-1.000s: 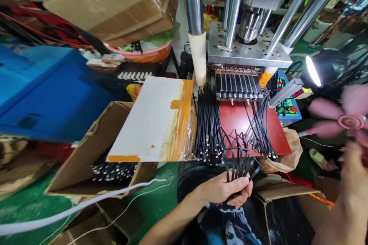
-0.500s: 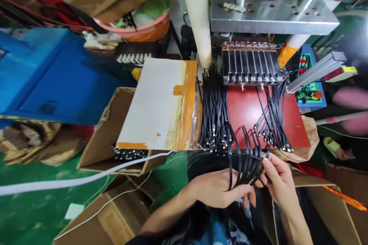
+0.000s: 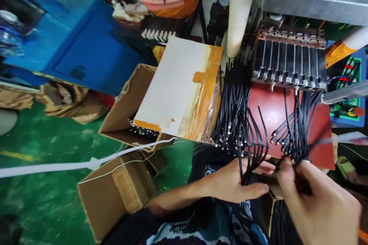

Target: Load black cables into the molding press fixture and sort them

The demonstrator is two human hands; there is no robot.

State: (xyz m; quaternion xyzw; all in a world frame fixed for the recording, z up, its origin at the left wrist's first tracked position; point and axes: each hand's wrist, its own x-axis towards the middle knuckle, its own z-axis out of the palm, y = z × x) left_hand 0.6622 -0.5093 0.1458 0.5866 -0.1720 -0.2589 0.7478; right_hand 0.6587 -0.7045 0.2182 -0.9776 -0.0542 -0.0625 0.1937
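Several black USB cables (image 3: pixel 254 157) are fanned out in my left hand (image 3: pixel 232 185), which grips them near its fingers with the thumb stretched out. They curve up in front of the red board (image 3: pixel 266 101). My right hand (image 3: pixel 319 199), smeared by motion, is to the right with its fingers pinched on a black cable (image 3: pixel 312 146). Behind my left hand lies a thick bundle of black cables (image 3: pixel 232 103), metal plugs toward me. A second bundle (image 3: pixel 301 126) rests on the right of the board, close behind my right hand.
A metal mould block (image 3: pixel 290 59) with parallel slots stands behind the red board, under a press plate (image 3: pixel 316 5). Left of the cables is a white and orange taped board (image 3: pixel 179 88) over a cardboard box (image 3: pixel 130 103). A white cord (image 3: pixel 57 169) crosses the left side.
My right hand has moved away from my left hand, to the right, with a cable in its fingers. Fewer cables are fanned in my left hand. The view has shifted right.
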